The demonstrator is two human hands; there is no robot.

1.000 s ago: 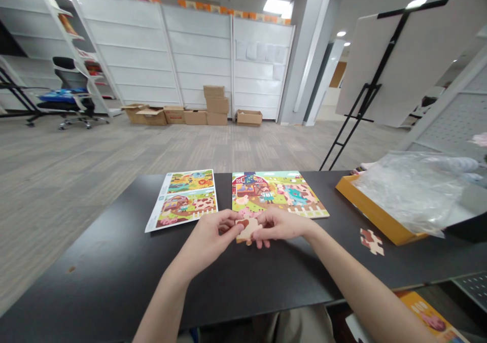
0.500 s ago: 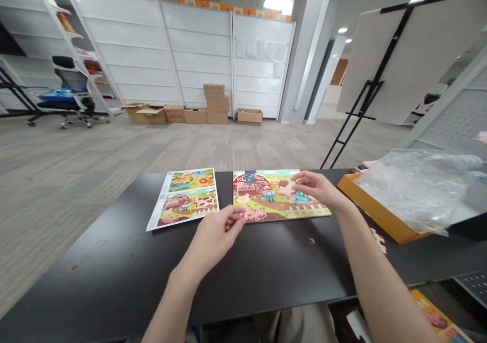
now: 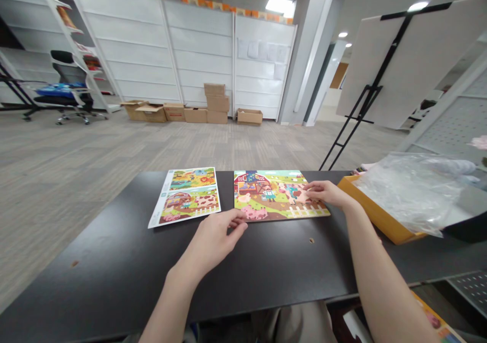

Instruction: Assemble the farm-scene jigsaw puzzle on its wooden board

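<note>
A farm-scene puzzle board [image 3: 279, 213] lies on the black table, showing a red barn, a farmer, pigs and a white fence. At its right part my right hand [image 3: 327, 193] has its fingers closed on a brown-patched cow puzzle piece [image 3: 300, 195]. Blue shows around the cow's upper left, and the fingers hide the piece's right end. My left hand [image 3: 218, 231] is at the board's lower left corner, fingers curled, with fingertips and thumb at the edge beside the pink pigs. Left of the board lies a printed picture sheet [image 3: 190, 197] with a jungle scene above the farm scene.
A yellow box [image 3: 380, 213] with clear plastic wrapping [image 3: 411, 191] stands on the table's right. Beyond the table are a black easel [image 3: 365, 102], cardboard boxes [image 3: 216, 104], an office chair [image 3: 68, 87] and white shelving [image 3: 201, 54]. The black table [image 3: 125, 262] has small holes.
My right hand has brought the cow piece down and to the right, over the blue area of the board. My left hand stays at the corner with its fingers slightly shifted.
</note>
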